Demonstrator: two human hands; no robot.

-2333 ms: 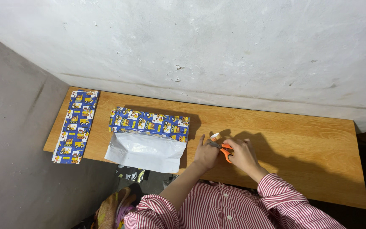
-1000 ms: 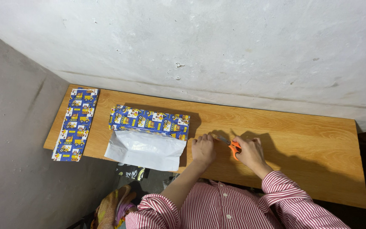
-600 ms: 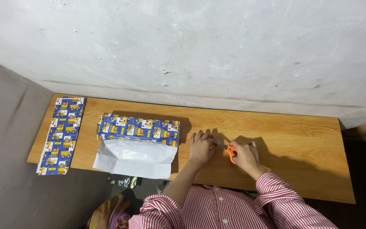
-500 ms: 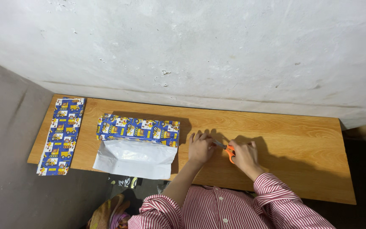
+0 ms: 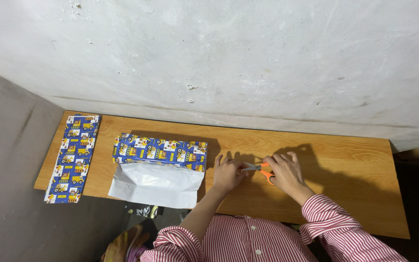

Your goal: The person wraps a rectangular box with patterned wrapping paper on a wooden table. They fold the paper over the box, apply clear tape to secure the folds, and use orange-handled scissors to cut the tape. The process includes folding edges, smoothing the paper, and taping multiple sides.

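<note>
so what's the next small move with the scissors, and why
Probably set the orange-handled scissors down on bare table to the right. The right hand has its grip on the handles, and the blades point at the left hand, which lies close by. The half-wrapped box sits left with its white flap open.

scissors (image 5: pixel 260 169): 1 | wrapped box (image 5: pixel 159 151): 1 | loose paper strip (image 5: pixel 73 158): 1 | table (image 5: pixel 345 165): 1

Plain home corner: rough plastered wall (image 5: pixel 229 53), narrow wooden table (image 5: pixel 345 165).
</note>
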